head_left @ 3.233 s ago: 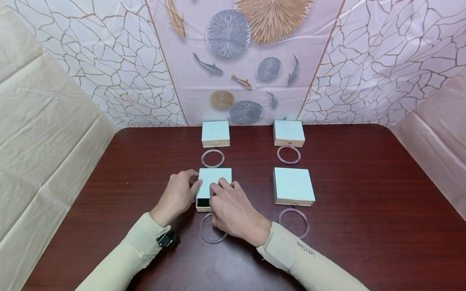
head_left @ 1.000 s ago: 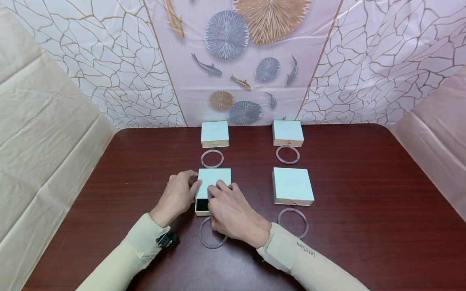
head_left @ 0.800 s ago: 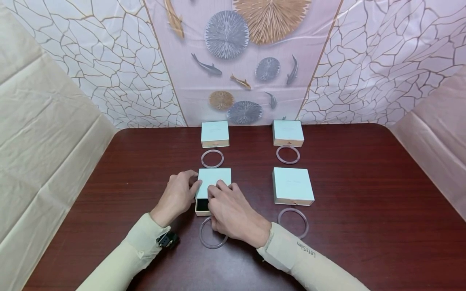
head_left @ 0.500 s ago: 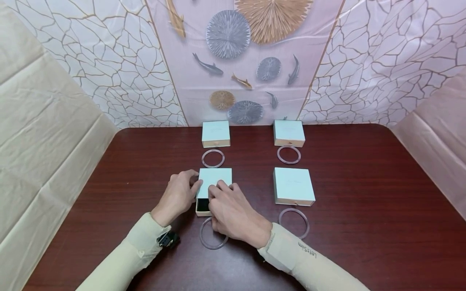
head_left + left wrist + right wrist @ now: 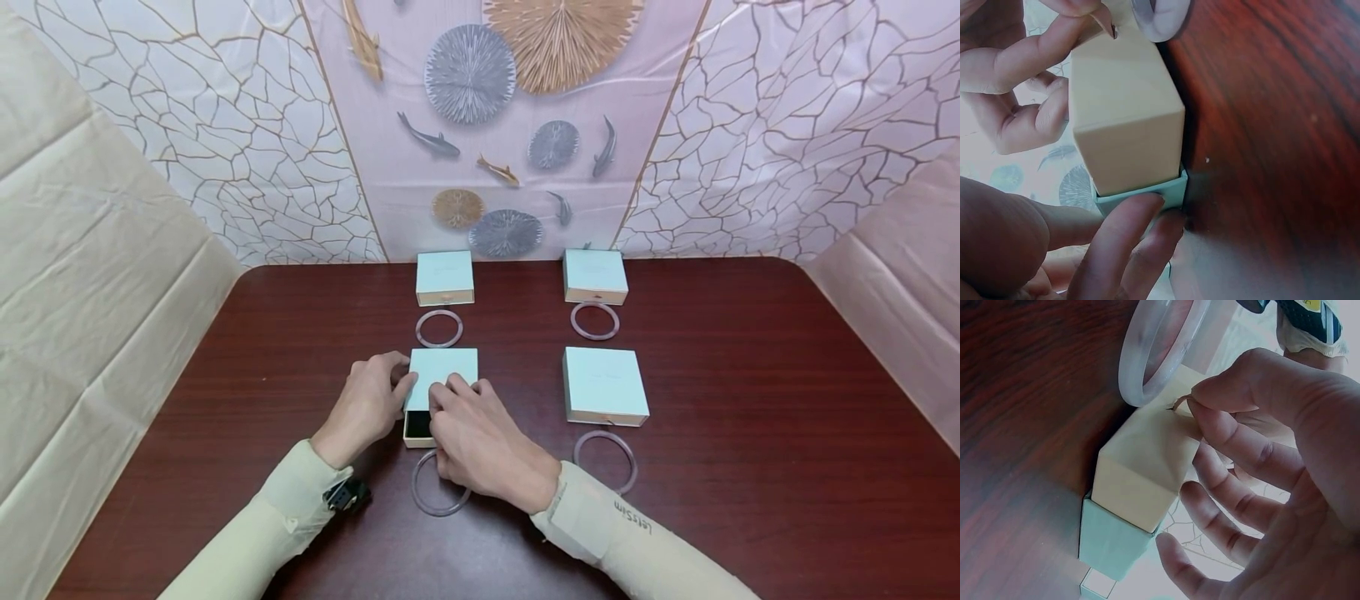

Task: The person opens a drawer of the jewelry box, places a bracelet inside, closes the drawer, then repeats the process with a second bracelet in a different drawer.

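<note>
Right hand (image 5: 1254,450) pinches a small pull tab (image 5: 1180,401)

The thumb and index finger hold the tab at the front of a cream drawer (image 5: 1132,487), which stands partly out of its mint-green box (image 5: 1113,534). The other fingers are bent beside the drawer. A pale, glossy bangle (image 5: 1134,369) is close to the drawer's front; whether they touch, I cannot tell. Under them is the dark red-brown table (image 5: 1022,425).

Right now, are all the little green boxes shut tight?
No, the front-left box has its cream drawer pulled partly out, showing a dark inside.
</note>
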Action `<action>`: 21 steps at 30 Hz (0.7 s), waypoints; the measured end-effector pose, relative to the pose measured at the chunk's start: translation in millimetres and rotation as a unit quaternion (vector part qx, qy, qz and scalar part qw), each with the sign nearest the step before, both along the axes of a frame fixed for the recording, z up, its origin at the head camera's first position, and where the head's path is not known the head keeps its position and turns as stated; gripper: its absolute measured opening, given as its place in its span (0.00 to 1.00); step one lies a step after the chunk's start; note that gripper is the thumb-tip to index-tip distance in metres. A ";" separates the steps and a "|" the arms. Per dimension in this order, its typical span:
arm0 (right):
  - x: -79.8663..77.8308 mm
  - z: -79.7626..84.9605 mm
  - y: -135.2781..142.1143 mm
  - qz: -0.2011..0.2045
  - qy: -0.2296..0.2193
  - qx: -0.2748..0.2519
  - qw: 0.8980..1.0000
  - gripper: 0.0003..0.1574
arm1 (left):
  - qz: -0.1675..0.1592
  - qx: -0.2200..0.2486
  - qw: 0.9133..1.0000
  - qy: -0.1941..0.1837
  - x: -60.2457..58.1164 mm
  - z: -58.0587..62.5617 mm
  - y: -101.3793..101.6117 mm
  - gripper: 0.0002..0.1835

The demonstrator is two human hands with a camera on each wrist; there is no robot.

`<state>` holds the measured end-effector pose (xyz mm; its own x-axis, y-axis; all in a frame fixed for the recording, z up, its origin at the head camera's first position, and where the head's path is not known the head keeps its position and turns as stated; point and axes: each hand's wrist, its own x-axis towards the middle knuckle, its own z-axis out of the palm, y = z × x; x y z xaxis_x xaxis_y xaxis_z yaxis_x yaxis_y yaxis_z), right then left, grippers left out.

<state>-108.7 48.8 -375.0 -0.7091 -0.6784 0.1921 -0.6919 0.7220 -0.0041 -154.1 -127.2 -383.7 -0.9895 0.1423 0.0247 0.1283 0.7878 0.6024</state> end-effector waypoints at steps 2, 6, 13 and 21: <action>0.2 -0.2 0.2 0.001 0.004 -0.001 1.000 0.25 | -0.001 0.000 1.000 0.000 -0.1 -0.2 -0.1 0.14; 0.2 -0.6 0.8 0.004 0.009 -0.005 1.000 0.25 | -0.003 -0.004 1.000 0.002 -0.1 -0.5 -0.2 0.13; 1.2 -0.7 1.2 0.005 0.001 -0.015 1.000 0.25 | -0.002 -0.003 1.000 0.001 -0.2 -0.2 -0.1 0.14; 2.5 -0.7 1.7 0.006 0.001 -0.018 1.000 0.21 | 0.000 0.005 1.000 -0.012 -0.1 0.0 0.4 0.13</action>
